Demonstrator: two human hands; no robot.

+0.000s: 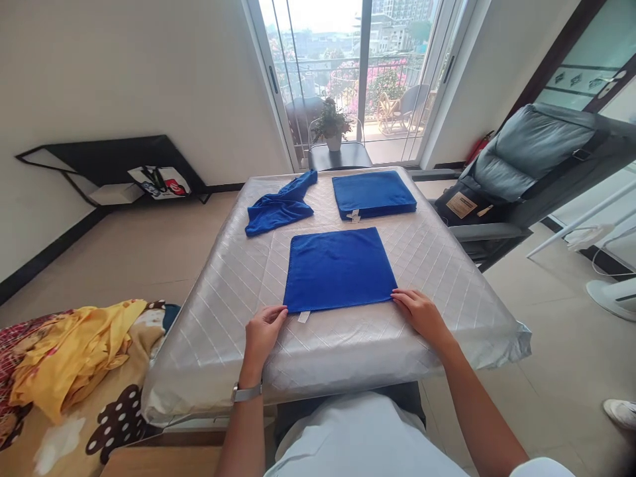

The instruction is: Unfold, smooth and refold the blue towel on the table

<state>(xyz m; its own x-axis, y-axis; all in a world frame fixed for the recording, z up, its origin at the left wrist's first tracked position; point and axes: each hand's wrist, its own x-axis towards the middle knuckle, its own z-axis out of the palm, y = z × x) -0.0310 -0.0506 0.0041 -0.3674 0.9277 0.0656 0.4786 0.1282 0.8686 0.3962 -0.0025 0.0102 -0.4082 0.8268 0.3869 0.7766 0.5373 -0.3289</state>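
Note:
A blue cloth point(342, 268) lies spread flat on the table in front of me, a small white tag at its near edge. My left hand point(263, 334) pinches its near left corner between thumb and fingers. At the near right corner, my right hand point(417, 315) grips the edge with its fingertips. Behind it on the right sits a neat stack of blue cloths point(373, 192), with white tags hanging at its front. To the left of the stack lies a crumpled blue cloth point(283, 207).
A silvery quilted cover point(238, 298) wraps the table. On the right stands a grey recliner chair point(517, 159); beyond the table, a potted plant point(332, 126) rests on a dark chair. Yellow fabric point(84, 351) is heaped at the lower left. A shoe point(620, 413) shows at the right edge.

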